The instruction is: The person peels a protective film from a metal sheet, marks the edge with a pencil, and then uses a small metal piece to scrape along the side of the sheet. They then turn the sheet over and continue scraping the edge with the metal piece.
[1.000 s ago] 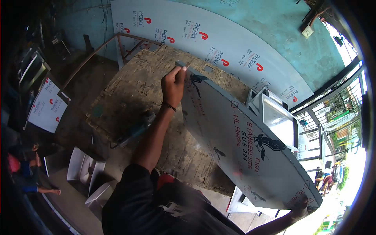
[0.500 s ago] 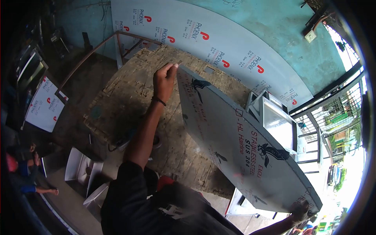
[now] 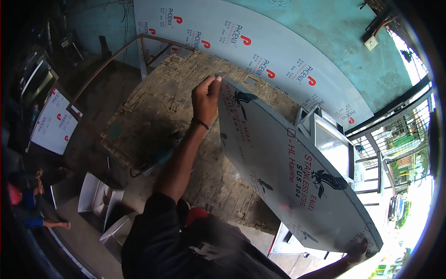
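Observation:
My left hand (image 3: 206, 98), with a dark bracelet at the wrist, pinches the upper left corner of a stainless steel sheet (image 3: 269, 153). Its film carries printed eagles and red lettering. At the lower right, my right hand (image 3: 357, 251) is closed on the opposite end of the same sheet, its fingers partly hidden. The sheet stands tilted on edge over the worn wooden workbench (image 3: 186, 88). Behind my left forearm, a power tool with a bluish body (image 3: 160, 160) lies partly hidden on the bench.
A large Phoenix-printed sheet (image 3: 278, 51) leans against the teal wall. Metal frames (image 3: 325, 135) stand right of the bench. Bent metal trays (image 3: 95, 200) lie on the floor at left, near another person (image 3: 35, 204). A rusty metal frame (image 3: 111, 58) borders the bench's far left.
My left hand and its end of the sheet have moved slightly right in view. My right hand keeps its hold near the same spot.

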The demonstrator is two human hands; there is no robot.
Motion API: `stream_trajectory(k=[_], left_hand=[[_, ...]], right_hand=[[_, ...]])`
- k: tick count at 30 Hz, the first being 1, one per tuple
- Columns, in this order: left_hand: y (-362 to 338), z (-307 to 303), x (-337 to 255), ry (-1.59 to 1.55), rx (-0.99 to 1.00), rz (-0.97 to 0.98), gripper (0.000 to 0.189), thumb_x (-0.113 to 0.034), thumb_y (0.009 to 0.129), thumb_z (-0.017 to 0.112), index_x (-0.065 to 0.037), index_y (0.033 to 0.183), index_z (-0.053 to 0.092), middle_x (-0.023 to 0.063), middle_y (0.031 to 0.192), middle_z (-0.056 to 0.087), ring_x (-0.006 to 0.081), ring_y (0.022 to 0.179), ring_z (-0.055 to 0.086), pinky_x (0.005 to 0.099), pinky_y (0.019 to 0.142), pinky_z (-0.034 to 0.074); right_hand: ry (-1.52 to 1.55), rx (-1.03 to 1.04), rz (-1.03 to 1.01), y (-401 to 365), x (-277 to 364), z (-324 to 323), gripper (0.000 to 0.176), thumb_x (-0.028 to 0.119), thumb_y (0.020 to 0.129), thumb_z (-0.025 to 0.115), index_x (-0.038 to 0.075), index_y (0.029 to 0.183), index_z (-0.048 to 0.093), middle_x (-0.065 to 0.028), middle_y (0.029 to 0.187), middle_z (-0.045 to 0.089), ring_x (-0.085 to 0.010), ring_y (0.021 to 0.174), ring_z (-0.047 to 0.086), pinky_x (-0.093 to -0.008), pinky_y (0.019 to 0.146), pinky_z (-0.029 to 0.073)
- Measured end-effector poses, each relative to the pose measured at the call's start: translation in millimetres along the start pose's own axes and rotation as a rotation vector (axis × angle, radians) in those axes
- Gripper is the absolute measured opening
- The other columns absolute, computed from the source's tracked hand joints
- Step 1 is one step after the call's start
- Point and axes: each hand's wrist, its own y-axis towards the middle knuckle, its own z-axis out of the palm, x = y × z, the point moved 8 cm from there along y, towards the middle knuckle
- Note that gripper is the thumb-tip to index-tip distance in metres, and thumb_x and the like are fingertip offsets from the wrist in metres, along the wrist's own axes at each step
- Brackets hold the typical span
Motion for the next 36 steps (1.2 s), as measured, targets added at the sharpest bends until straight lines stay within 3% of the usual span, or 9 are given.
stream_trajectory(k=[8,15,18,20,25,28,30,33,36], left_hand=[[-16,22,-10,-0.010,0.053,-0.013,0.036,-0.024,0.100,0.057,0.000,0.075,0.048,0.0018,0.058,0.034,0.0075,0.057,0.030,0.0293,0.049,0.029],[-66,56,-77,-0.070,0.106,0.033,0.025,-0.019,0.101,0.056,0.000,0.087,0.063,0.0041,0.056,0.038,0.0063,0.053,0.034,0.0274,0.048,0.030],[-88,68,-112,-0.148,0.115,0.066,0.028,-0.012,0.100,0.056,0.000,0.076,0.050,-0.0038,0.062,0.032,0.0026,0.058,0.029,0.0262,0.049,0.025],[-103,81,-127,-0.055,0.201,0.114,0.018,-0.011,0.096,0.062,-0.001,0.081,0.058,0.0063,0.056,0.041,0.0102,0.050,0.039,0.0313,0.048,0.034],[-129,96,-179,-0.077,0.170,0.335,0.017,-0.007,0.093,0.065,-0.002,0.078,0.056,0.0070,0.056,0.048,0.0173,0.047,0.047,0.0338,0.045,0.034],[-120,86,-158,-0.060,0.142,0.148,0.029,-0.011,0.100,0.058,-0.003,0.073,0.049,-0.0042,0.060,0.036,0.0042,0.055,0.030,0.0259,0.047,0.024],[-101,72,-130,-0.077,0.088,-0.036,0.034,-0.016,0.102,0.055,-0.003,0.072,0.046,-0.0070,0.063,0.032,0.0030,0.057,0.026,0.0265,0.049,0.022],[-103,72,-120,-0.074,0.068,-0.051,0.036,-0.018,0.103,0.054,-0.003,0.072,0.043,-0.0064,0.064,0.030,0.0033,0.060,0.024,0.0274,0.052,0.021],[-128,87,-150,-0.092,0.024,0.062,0.035,-0.016,0.103,0.054,-0.003,0.073,0.041,-0.0063,0.067,0.028,0.0036,0.063,0.022,0.0262,0.054,0.021]], right_hand=[[-0.035,-0.021,-0.025,-3,14,12,0.054,0.034,0.081,0.078,-0.006,0.111,0.058,-0.0101,0.094,0.062,-0.0196,0.082,0.061,-0.0321,0.072,0.051],[-0.051,-0.054,-0.070,-5,32,29,0.055,0.034,0.079,0.079,-0.006,0.111,0.058,-0.0089,0.094,0.061,-0.0184,0.082,0.061,-0.0312,0.072,0.050],[-0.052,-0.064,-0.084,-4,38,35,0.056,0.034,0.079,0.080,-0.006,0.111,0.058,-0.0084,0.094,0.061,-0.0178,0.083,0.061,-0.0309,0.073,0.050],[-0.055,-0.074,-0.091,-2,43,39,0.056,0.034,0.078,0.080,-0.006,0.111,0.059,-0.0081,0.094,0.061,-0.0175,0.083,0.061,-0.0306,0.073,0.050],[-0.017,-0.141,-0.089,0,51,48,0.064,0.037,0.070,0.086,-0.007,0.109,0.060,-0.0106,0.093,0.063,-0.0198,0.082,0.061,-0.0324,0.075,0.050],[-0.048,-0.081,-0.087,4,48,49,0.062,0.037,0.070,0.086,-0.008,0.105,0.062,-0.0107,0.090,0.064,-0.0194,0.080,0.062,-0.0322,0.074,0.050],[0.056,0.058,-0.145,2,52,61,0.048,0.020,0.077,0.084,-0.006,0.111,0.061,-0.0125,0.099,0.067,-0.0208,0.086,0.064,-0.0341,0.081,0.051],[-0.035,-0.017,-0.113,5,54,65,0.065,0.040,0.068,0.087,-0.010,0.101,0.064,-0.0111,0.086,0.067,-0.0181,0.075,0.063,-0.0299,0.071,0.049],[0.038,0.014,-0.023,10,69,85,0.055,0.029,0.066,0.089,-0.010,0.097,0.066,-0.0129,0.087,0.068,-0.0186,0.077,0.066,-0.0300,0.073,0.051]])
